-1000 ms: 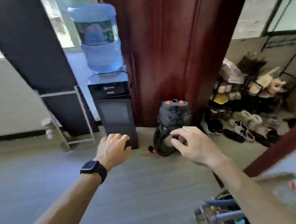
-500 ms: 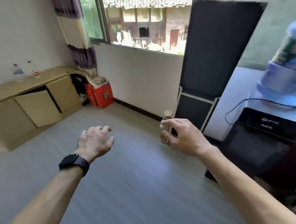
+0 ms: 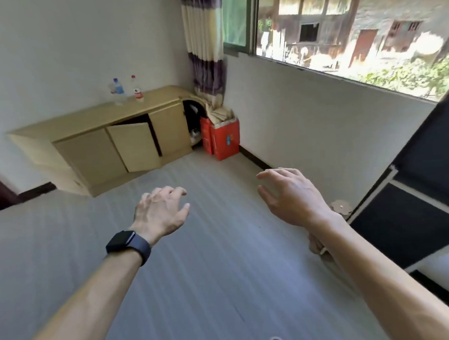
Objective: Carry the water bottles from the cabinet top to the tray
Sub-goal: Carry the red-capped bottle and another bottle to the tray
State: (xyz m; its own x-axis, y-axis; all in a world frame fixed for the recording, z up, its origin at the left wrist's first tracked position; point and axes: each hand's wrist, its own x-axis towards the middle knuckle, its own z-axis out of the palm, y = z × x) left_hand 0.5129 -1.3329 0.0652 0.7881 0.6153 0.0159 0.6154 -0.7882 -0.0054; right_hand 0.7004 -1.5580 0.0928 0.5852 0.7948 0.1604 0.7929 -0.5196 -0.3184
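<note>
Two clear water bottles stand side by side on the low beige cabinet (image 3: 89, 121) across the room: one with a blue label (image 3: 118, 90) and one with a red label and red cap (image 3: 136, 89). Both are far from my hands. My left hand (image 3: 160, 211), a dark watch on its wrist, hovers over the grey floor with fingers loosely spread and holds nothing. My right hand (image 3: 290, 196) is held out at the same height, fingers relaxed and empty. No tray is in view.
One cabinet door (image 3: 135, 146) hangs ajar. A red box (image 3: 223, 141) stuffed with paper sits in the corner under a striped curtain (image 3: 205, 47). A dark panel in a white frame (image 3: 417, 210) leans at the right. Grey floor (image 3: 211, 275) stretches between me and the cabinet.
The view has swung left from the water dispenser and door to the cabinet wall. The cabinet and bottles now sit nearer the centre. Both hands stay raised and empty.
</note>
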